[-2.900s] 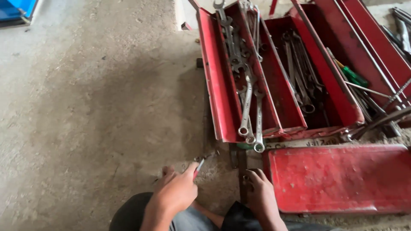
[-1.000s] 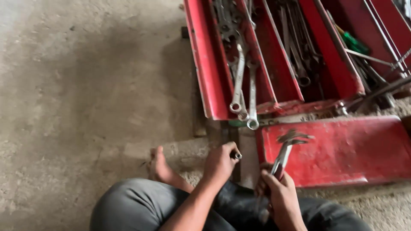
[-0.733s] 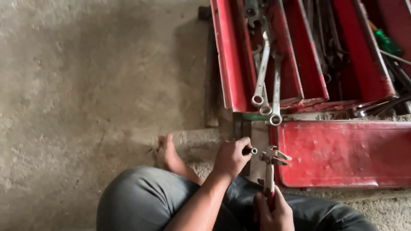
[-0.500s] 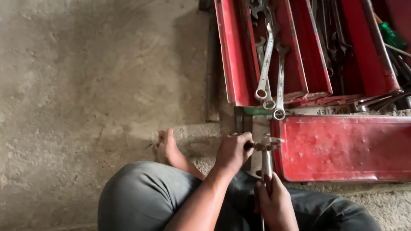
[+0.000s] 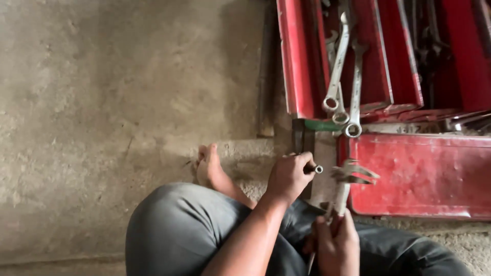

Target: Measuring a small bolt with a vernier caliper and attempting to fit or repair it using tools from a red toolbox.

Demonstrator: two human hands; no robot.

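On a rough concrete floor (image 5: 102, 92), you sit cross-legged in grey trousers (image 5: 174, 230) before an open red toolbox (image 5: 302, 61), its fold-out trays spread wide and its flat red lid (image 5: 424, 174) lying just beside your hands. Long ring spanners (image 5: 337, 66) hang over the tray edge, well clear of your work.

Your left hand (image 5: 288, 176) is closed round a small bolt or short socket piece (image 5: 317, 168), only its round tip showing past the fingers. Your right hand (image 5: 336, 245) is clamped on the handle of an adjustable wrench (image 5: 347, 179), whose head stands just right of that tip, near but seemingly not yet seated.

To do this well, judging from the picture: hold the left fist steady, bring the wrench head square onto the tip, and snug the opening before you turn (a loose fit is likely to slip and round the piece).

Hard to make out: what the left fist encloses, the wrench's lower handle, whether head and tip touch, and the toolbox's dim right trays, cut off at the frame edge. Your bare foot (image 5: 209, 166) rests on the floor.
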